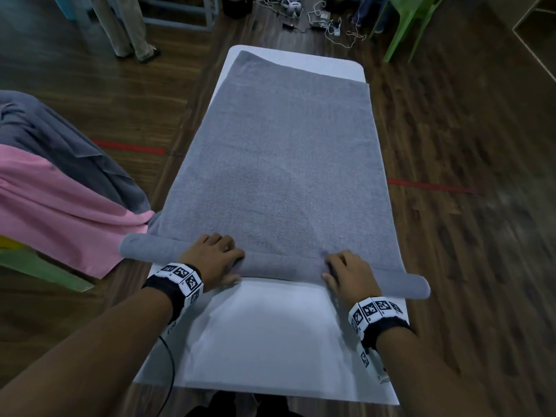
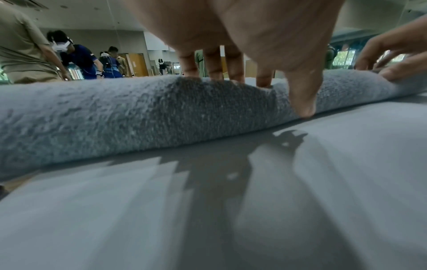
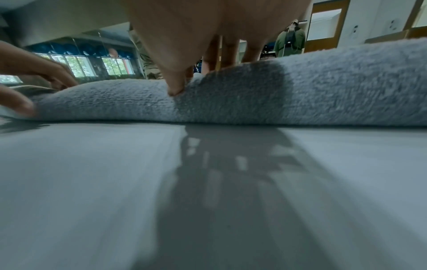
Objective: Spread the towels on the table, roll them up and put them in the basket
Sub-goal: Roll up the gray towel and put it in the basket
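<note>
Pressing on the rolled near end of the grey towel (image 1: 282,164), your left hand (image 1: 215,258) and right hand (image 1: 350,273) each curl fingers over the roll with the thumb against its near side. That roll lies across the table (image 1: 255,335) a little in from its near edge, both ends overhanging the sides. Beyond it the towel lies flat almost to the far edge. Left of the table hang a pink towel (image 1: 54,212) and a dark grey towel (image 1: 60,139).

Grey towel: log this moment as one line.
phase: rolling | grey towel: near edge rolled, rest flat on table | left hand, right hand: gripping roll | basket: unseen
</note>
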